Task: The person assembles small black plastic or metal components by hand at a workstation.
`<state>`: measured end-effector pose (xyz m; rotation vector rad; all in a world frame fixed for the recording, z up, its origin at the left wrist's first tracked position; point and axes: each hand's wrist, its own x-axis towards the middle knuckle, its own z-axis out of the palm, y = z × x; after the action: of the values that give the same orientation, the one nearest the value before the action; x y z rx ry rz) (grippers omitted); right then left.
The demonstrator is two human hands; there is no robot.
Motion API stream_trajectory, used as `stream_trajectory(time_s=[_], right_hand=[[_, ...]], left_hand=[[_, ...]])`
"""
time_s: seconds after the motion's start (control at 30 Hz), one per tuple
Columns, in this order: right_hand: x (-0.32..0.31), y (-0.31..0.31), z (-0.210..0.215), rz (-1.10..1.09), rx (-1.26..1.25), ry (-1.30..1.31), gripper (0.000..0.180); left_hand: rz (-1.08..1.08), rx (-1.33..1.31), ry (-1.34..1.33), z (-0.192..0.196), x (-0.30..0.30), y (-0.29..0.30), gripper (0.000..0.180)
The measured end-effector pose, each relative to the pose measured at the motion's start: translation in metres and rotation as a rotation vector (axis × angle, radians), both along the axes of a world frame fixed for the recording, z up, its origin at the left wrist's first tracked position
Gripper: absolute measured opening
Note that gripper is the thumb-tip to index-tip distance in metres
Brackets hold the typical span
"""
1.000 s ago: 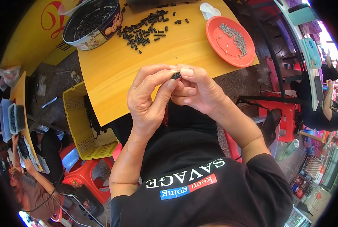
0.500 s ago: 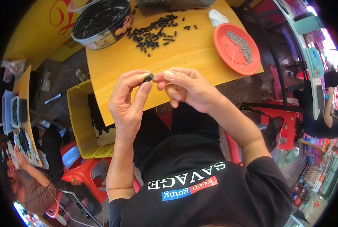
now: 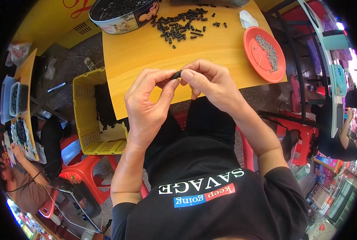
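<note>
Over the near edge of the table, my left hand (image 3: 148, 96) pinches a small black cylindrical part (image 3: 176, 75) between thumb and index finger. The thumb and fingers of my right hand (image 3: 212, 82) close at the part's right end. Whatever they hold there, if anything, is hidden. Farther off on the table lies a loose pile of similar black parts (image 3: 182, 26). To the right, a red plate (image 3: 280, 66) holds many small grey metal pieces (image 3: 271, 52), along with a thin pale stick.
A round tin (image 3: 124, 24) of black pieces stands at the far left of the yellow table (image 3: 138, 52). White tissue (image 3: 248, 19) lies behind the plate. Below left is a yellow crate (image 3: 84, 116) containing black pieces. Red stools (image 3: 82, 172) and another person's arm (image 3: 28, 164) appear farther left.
Both hands have shifted slightly right. My right fingers have come in against the end of the black part, which now points more sideways. The view has shifted, moving the table up and right.
</note>
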<state>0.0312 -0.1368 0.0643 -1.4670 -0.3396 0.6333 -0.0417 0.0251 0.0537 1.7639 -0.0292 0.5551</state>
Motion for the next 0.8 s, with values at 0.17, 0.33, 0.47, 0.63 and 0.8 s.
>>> stream_trajectory(time_s=[0.17,0.33,0.47,0.63,0.8], right_hand=[[0.004,-0.004,-0.008,0.014,-0.148,-0.429,0.026],[0.003,-0.009,-0.001,0.03,-0.151,-0.488,0.021],[0.005,-0.015,0.003,0.105,-0.126,-0.649,0.017],[0.007,-0.018,0.008,0.078,-0.135,-0.856,0.017],[0.006,-0.022,0.015,0.08,-0.147,-0.58,0.025]], left_hand=[[-0.001,0.146,0.03,0.003,-0.002,0.0,0.021],[-0.012,0.003,0.025,-0.002,-0.001,-0.001,0.02],[-0.064,-0.23,0.116,0.001,-0.005,-0.002,0.018],[-0.105,-0.258,0.157,0.002,-0.006,-0.003,0.014],[-0.126,-0.228,0.164,0.004,-0.006,-0.004,0.012]])
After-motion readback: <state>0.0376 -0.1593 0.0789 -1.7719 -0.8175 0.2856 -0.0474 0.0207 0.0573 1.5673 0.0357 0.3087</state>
